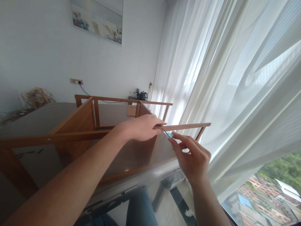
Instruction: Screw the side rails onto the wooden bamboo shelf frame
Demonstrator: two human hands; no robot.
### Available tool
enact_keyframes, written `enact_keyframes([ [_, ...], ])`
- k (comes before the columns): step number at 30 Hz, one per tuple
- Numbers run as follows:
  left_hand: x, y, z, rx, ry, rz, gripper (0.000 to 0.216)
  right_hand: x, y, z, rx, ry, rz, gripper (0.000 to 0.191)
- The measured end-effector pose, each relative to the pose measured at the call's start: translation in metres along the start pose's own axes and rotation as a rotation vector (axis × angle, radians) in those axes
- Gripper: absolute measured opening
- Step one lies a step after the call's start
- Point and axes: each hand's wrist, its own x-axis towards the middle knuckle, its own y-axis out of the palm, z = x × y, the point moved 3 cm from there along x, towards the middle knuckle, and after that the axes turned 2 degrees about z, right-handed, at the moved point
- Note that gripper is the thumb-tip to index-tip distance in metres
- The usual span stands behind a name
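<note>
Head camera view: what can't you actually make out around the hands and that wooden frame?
The small blue-handled tool: tiny, and its tip is lost against the left hand, so its type is unclear.
The wooden rail: the spot the left hand grips is covered by the fingers.
The right hand: seen from behind, palm hidden.
The dark items by the far wall: too small to identify.
</note>
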Motion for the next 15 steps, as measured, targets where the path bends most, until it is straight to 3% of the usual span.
enact_keyframes([
  [15, 0.0001, -0.0004, -0.0003, -0.002, -0.011, -0.006, 0.046, -0.0024, 0.0003, -0.0004, 0.007, 0.053, -0.012, 0.006],
])
